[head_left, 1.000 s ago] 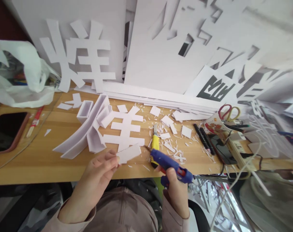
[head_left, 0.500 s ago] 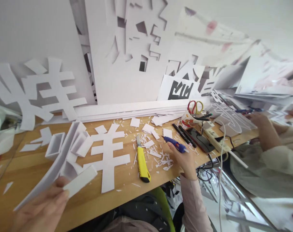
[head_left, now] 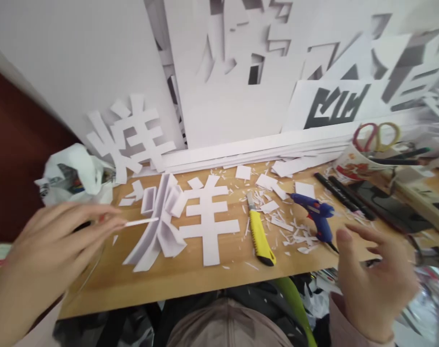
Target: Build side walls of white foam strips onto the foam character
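My left hand (head_left: 71, 241) pinches a narrow white strip (head_left: 142, 221), seen nearly edge-on, beside a white piece with raised walls (head_left: 161, 221). My right hand (head_left: 377, 277) is off the table's front edge, fingers apart and holding nothing. Just left of it, a blue glue gun (head_left: 317, 212) lies on the table. A flat white cut-out character part (head_left: 210, 224) rests right of the walled piece. Between that cut-out and the glue gun lies a yellow cutter (head_left: 261, 238) with its blade out, white scraps around it.
A cup (head_left: 353, 166) with scissors, black markers (head_left: 344, 195) and a dark phone (head_left: 386, 207) are at the right. Large white boards (head_left: 219, 115) lean at the back. A white plastic bag (head_left: 76, 171) sits at the left, near a leaning white cut-out (head_left: 147, 135).
My right hand has let go of the blue glue gun, which now lies on the table. The view has turned left, and the strip in my left hand has turned edge-on.
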Action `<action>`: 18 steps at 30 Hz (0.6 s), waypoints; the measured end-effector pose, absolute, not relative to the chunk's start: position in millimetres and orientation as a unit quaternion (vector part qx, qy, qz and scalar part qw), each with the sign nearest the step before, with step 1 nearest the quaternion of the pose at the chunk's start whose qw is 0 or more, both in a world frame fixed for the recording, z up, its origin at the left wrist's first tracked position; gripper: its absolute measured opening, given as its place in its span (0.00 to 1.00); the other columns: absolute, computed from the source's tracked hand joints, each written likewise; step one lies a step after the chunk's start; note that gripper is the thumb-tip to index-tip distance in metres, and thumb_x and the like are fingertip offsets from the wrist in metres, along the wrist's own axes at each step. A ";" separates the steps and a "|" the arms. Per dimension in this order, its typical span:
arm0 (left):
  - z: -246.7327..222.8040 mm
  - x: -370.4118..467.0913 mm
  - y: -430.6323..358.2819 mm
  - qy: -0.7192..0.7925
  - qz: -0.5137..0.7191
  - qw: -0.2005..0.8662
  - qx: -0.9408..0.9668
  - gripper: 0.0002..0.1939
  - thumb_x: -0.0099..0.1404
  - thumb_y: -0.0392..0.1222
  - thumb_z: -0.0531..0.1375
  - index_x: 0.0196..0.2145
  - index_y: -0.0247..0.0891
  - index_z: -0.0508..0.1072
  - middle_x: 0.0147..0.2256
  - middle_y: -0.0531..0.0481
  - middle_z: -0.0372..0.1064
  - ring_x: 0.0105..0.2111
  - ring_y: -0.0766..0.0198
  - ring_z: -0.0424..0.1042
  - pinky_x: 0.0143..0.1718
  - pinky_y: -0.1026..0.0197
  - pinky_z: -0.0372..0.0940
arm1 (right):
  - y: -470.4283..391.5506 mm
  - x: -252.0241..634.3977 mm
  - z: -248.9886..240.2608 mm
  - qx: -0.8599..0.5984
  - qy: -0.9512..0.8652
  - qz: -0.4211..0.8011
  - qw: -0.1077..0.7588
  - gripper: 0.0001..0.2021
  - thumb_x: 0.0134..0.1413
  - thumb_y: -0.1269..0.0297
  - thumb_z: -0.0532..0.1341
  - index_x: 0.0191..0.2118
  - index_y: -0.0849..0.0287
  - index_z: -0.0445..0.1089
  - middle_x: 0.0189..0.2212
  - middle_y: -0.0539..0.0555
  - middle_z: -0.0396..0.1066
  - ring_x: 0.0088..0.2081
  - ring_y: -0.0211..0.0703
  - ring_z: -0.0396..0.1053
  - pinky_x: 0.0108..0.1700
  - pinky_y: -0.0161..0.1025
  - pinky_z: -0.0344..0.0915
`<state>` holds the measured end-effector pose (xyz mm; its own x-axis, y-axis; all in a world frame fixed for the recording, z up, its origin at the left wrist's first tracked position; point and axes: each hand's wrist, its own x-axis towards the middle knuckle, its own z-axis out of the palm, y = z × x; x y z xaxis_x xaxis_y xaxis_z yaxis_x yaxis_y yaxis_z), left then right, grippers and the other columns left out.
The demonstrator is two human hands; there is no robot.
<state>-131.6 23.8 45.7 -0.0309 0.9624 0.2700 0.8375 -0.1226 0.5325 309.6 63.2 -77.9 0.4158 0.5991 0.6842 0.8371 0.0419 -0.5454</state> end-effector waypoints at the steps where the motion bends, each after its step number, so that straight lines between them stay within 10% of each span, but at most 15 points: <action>1: 55.9 -125.3 29.7 0.644 0.236 0.054 0.726 0.10 0.67 0.41 0.59 0.37 0.52 0.82 0.44 0.58 0.75 0.49 0.54 0.64 0.61 0.50 0.45 | 58.3 298.5 -79.1 -0.667 -0.538 -0.098 0.505 0.18 0.62 0.48 0.61 0.38 0.58 0.76 0.36 0.62 0.77 0.40 0.53 0.73 0.47 0.50 0.65; 10: 78.2 -98.3 129.8 0.534 0.211 0.115 0.811 0.07 0.50 0.35 0.69 0.20 0.45 0.78 0.29 0.50 0.73 0.42 0.52 0.67 0.61 0.50 0.45 | 55.0 196.6 -87.3 -0.480 -0.689 0.208 0.501 0.05 0.65 0.62 0.60 0.41 0.56 0.71 0.33 0.53 0.73 0.36 0.44 0.70 0.40 0.41 0.66; 18: 88.2 -124.4 130.6 0.465 0.057 -0.093 0.879 0.15 0.70 0.42 0.54 0.32 0.46 0.81 0.38 0.52 0.77 0.40 0.57 0.69 0.48 0.52 0.57 | 56.2 80.4 -95.4 -0.437 -0.828 0.212 0.280 0.14 0.59 0.71 0.62 0.51 0.63 0.69 0.43 0.62 0.75 0.45 0.55 0.72 0.46 0.47 0.68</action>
<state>-124.4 130.6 88.2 0.5617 0.8061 0.1862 0.8272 -0.5509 -0.1106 80.4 56.2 -95.4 -0.4608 0.8425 0.2788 0.6050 0.5281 -0.5959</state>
